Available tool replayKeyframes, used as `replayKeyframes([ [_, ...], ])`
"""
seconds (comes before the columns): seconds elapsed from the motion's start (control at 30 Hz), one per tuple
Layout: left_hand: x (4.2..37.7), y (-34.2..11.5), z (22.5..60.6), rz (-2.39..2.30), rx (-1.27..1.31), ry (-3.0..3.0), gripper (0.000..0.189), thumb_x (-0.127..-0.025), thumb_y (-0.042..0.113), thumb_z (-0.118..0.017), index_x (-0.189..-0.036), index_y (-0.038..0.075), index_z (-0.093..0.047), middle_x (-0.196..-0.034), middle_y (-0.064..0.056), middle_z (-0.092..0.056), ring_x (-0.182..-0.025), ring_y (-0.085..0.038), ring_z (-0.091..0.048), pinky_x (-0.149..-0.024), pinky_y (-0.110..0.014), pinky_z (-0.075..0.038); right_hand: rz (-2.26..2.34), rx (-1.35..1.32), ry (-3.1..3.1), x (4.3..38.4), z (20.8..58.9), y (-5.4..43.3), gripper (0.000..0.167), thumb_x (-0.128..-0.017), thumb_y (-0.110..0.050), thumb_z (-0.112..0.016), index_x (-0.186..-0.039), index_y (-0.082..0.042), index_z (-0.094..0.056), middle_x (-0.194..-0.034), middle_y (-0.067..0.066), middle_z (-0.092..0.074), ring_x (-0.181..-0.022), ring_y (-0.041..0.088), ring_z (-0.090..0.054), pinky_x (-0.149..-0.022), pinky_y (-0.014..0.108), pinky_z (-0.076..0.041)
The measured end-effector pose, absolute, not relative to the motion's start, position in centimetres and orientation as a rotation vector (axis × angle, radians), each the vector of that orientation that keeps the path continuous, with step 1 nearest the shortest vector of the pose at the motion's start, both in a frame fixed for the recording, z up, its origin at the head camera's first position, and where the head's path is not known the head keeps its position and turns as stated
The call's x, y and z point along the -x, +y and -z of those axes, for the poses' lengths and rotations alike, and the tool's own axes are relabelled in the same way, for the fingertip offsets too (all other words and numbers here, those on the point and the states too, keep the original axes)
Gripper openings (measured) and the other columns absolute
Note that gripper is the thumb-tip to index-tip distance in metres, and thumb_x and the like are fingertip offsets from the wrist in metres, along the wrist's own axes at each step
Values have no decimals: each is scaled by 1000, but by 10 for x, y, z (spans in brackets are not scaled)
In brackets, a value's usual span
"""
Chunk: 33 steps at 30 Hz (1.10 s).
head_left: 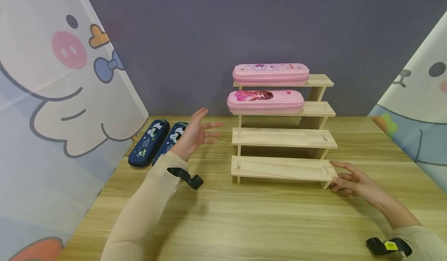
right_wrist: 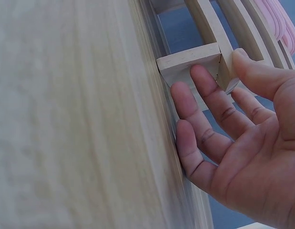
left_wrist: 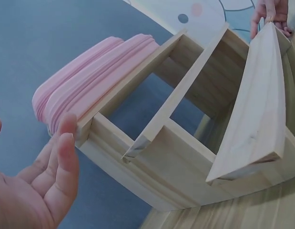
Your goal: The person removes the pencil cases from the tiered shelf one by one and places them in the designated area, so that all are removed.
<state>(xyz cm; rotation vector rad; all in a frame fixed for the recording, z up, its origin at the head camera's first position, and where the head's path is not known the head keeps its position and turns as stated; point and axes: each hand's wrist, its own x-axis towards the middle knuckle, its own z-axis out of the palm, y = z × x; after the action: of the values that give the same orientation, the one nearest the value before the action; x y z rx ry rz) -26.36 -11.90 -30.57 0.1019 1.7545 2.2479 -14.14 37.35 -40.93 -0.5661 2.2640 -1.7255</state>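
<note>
A stepped wooden display rack (head_left: 284,137) stands on the table with its tiers rising toward the back. Two pink pencil cases lie on it: one with a rabbit picture (head_left: 270,73) on the top tier, another with a doll picture (head_left: 265,100) on the tier below. My right hand (head_left: 357,183) holds the right end of the lowest tier, thumb at the front corner. In the right wrist view its fingertips (right_wrist: 204,81) overlap the support under that board. My left hand (head_left: 195,134) is held with spread fingers left of the rack, holding nothing.
Two dark blue pencil cases with panda pictures lie at the table's left: one (head_left: 148,142) in full sight, the other (head_left: 167,142) partly hidden by my left forearm. A grey wall (head_left: 192,51) rises behind, with cartoon-printed panels (head_left: 31,144) at both sides.
</note>
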Motion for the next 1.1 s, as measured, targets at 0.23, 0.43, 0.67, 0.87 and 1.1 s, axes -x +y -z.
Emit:
replayKeyframes([
  [0.23, 274, -107, 303, -2212, -167, 1752, 61, -105, 48, -38, -157, 31, -10, -133, -23, -60, -73, -24, -72, -63, -35, -57, 1728, 573, 2253, 141, 410, 375, 65, -104, 4, -42, -142, -49, -39, -102, 4, -66, -89, 17, -68, -68, 31, -57],
  [0.43, 282, -95, 297, -2198, -248, 1793, 60, -106, 46, -38, -158, 30, -12, -130, -24, -61, -74, -28, -72, -59, -33, -57, 1701, 552, 2284, 141, 410, 377, 65, -105, 2, -42, -142, -50, -37, -105, -1, -66, -91, 16, -68, -70, 30, -56],
  [0.67, 291, -84, 295, -2137, -251, 1824, 58, -106, 47, -39, -157, 35, -14, -126, -23, -63, -75, -31, -72, -59, -35, -59, 1685, 536, 2300, 142, 409, 376, 64, -105, 2, -43, -142, -50, -37, -107, -5, -67, -91, 16, -69, -71, 30, -56],
  [0.87, 300, -76, 290, -2056, -232, 1868, 67, -102, 54, -45, -158, 36, -12, -118, -19, -68, -77, -34, -73, -59, -38, -60, 1686, 536, 2295, 142, 409, 376, 64, -105, 1, -42, -141, -51, -37, -108, -6, -67, -91, 16, -69, -71, 30, -56],
  [1.1, 307, -67, 285, -2041, -243, 1885, 73, -99, 51, -54, -158, 37, -13, -112, -20, -70, -73, -34, -73, -55, -37, -59, 1675, 539, 2314, 142, 409, 376, 65, -104, 2, -42, -143, -50, -36, -109, -8, -67, -91, 16, -68, -71, 30, -55],
])
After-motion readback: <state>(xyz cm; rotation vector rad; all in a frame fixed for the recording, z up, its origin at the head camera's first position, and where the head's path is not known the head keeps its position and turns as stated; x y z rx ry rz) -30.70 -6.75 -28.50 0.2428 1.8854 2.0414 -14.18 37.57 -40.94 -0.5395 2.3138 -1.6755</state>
